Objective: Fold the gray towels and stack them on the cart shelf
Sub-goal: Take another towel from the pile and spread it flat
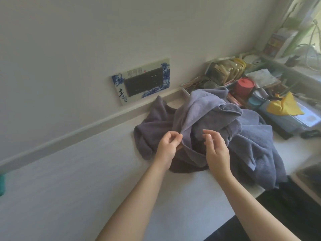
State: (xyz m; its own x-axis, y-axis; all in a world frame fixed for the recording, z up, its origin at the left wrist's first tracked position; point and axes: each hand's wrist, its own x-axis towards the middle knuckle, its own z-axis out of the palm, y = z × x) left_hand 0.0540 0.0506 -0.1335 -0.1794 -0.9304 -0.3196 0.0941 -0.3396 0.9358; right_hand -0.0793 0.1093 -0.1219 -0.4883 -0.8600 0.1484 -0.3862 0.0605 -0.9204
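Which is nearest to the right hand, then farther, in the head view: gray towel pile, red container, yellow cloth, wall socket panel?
From the right hand:
1. Gray towel pile, directly under it.
2. Red container, behind, to the right.
3. Yellow cloth at far right and wall socket panel at back left: too close to call.

Pale wall [86, 40] with blue-patterned socket plate [141, 80], white counter [78, 180], sunlit window [309, 23] at right.
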